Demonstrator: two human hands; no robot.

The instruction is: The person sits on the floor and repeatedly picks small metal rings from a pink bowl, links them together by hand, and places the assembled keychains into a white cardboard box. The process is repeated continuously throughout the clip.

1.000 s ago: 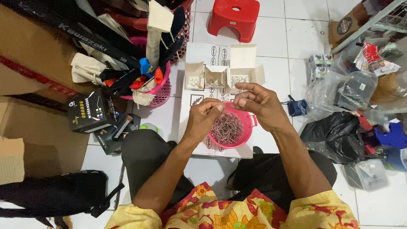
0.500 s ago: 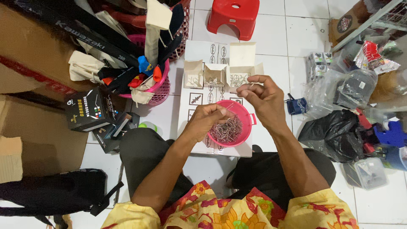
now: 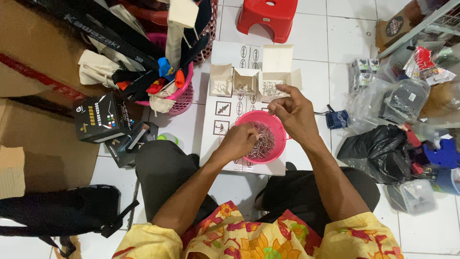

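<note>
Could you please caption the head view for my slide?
Left hand dips into pink bowl of small metal pieces; right hand hovers above.

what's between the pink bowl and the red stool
In the head view, three small open cardboard boxes sit in a row on the white printed sheet, between the pink bowl and the red stool.

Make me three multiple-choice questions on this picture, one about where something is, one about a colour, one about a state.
1. Where is the left hand?
A. in the pink bowl
B. on the red stool
C. on the black box

2. What colour is the stool?
A. blue
B. red
C. white

3. How do the three small cardboard boxes stand?
A. taped shut
B. crushed flat
C. open, flaps up

Answers: 1 A, its fingers reach among the small metal pieces in the bowl. 2 B, it is plainly red against the white floor tiles. 3 C, their insides show beyond the bowl, near the right hand.
</note>
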